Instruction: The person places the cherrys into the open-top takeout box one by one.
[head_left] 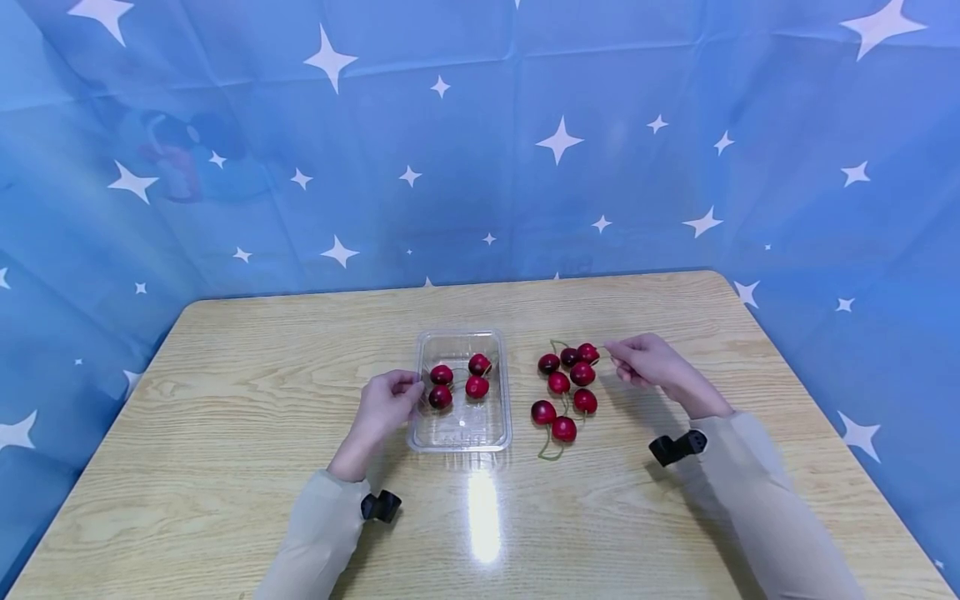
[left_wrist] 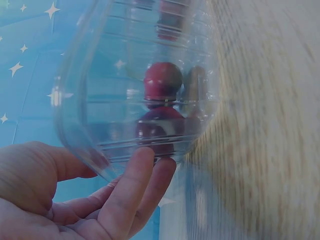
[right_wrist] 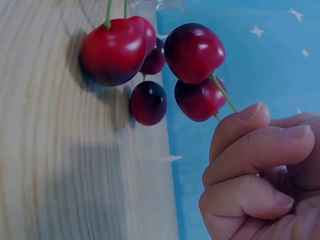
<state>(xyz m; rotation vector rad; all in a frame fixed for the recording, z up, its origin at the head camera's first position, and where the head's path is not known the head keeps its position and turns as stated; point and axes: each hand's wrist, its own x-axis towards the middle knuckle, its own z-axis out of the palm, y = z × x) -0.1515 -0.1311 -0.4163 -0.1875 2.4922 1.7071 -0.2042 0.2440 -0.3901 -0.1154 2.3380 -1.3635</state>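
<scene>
A clear plastic container [head_left: 461,434] stands on the table with several red cherries [head_left: 477,387] inside. My left hand [head_left: 384,408] grips its left side, the thumb at the rim and the fingers against the outer wall in the left wrist view. Right of the container lies a loose group of dark red cherries [head_left: 558,382] with green stems. At that group's far right, my right hand [head_left: 651,362] pinches the stems of a pair of cherries. In the right wrist view, this pair [right_wrist: 194,53] hangs from green stems [right_wrist: 225,93] that run to the fingertips.
The wooden table [head_left: 247,400] has a bright light reflection in front of the container. A blue cloth with white stars [head_left: 465,150] hangs behind the table and along both sides. Each wrist wears a small black camera [head_left: 677,448] over a light sleeve [head_left: 772,508].
</scene>
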